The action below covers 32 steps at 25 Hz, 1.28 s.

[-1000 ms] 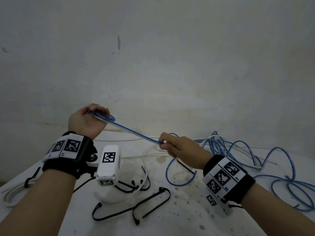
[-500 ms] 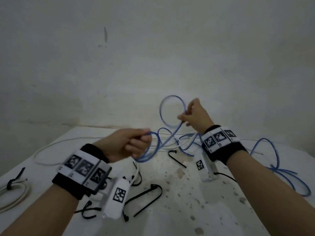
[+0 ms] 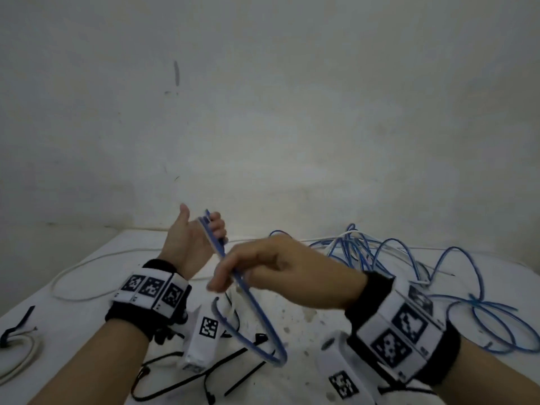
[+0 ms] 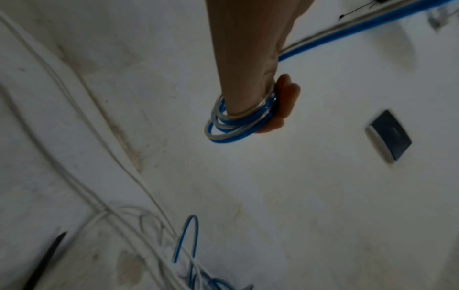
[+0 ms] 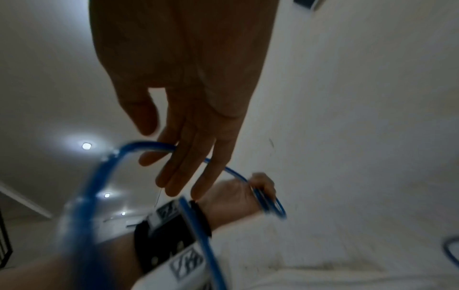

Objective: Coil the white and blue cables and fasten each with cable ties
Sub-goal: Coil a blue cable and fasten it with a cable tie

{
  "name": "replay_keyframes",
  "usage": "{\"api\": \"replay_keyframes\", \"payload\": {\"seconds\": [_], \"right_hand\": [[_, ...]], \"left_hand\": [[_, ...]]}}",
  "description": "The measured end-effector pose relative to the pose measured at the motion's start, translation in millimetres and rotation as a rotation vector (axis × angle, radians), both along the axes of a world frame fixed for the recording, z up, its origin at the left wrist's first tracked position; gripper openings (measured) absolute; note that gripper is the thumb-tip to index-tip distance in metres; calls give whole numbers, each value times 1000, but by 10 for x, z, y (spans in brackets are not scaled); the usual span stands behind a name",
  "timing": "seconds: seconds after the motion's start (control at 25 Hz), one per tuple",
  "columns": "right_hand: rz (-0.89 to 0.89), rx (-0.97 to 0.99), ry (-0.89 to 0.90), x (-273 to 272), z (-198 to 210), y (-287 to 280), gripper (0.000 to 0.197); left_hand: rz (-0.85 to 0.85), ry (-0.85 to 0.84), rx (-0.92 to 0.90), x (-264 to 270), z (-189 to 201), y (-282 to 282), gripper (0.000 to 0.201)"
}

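Note:
My left hand [image 3: 204, 229] is raised palm up, its fingers curled round a small coil of the blue cable [image 3: 213, 238]. The left wrist view shows several blue turns [image 4: 238, 121] bunched under its fingertips [image 4: 285, 98]. My right hand [image 3: 228, 276] reaches across to the left hand with its fingers nearly straight. A strand of blue cable [image 5: 149, 146] lies across those fingers [image 5: 188, 157], and a loop [image 3: 263, 331] hangs from them above the table. The loose blue cable [image 3: 409, 258] is tangled at the right. The white cable [image 3: 87, 261] trails along the far left of the table.
Black cable ties [image 3: 204, 372] lie scattered on the stained white table [image 3: 304, 320] under my wrists. A small white coil [image 3: 20, 355] bound by a black tie sits at the left edge. A bare wall [image 3: 263, 112] rises straight behind the table.
My right hand swung from the far right to the left hand, bringing a new blue loop. My left hand rose and turned palm up, still gripping the coil.

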State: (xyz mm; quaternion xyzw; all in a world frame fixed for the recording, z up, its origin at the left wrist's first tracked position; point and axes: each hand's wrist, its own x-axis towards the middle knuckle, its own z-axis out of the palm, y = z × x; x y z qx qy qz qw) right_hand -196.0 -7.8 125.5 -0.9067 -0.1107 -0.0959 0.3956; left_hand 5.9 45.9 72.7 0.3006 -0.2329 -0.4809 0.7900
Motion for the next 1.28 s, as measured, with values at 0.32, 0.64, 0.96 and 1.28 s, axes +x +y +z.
{"api": "replay_keyframes", "payload": {"seconds": [0.32, 0.64, 0.96, 1.28], "right_hand": [[-262, -53, 110, 176, -446, -561, 7], [-793, -132, -126, 372, -212, -1202, 17], [-233, 33, -481, 449, 82, -232, 27], [-198, -754, -683, 463, -656, -244, 26]], "left_hand": [[-248, 91, -415, 189, 580, 456, 37], [-333, -694, 245, -697, 224, 321, 39], [-44, -238, 133, -480, -110, -105, 86], [61, -55, -165, -305, 327, 206, 33]]}}
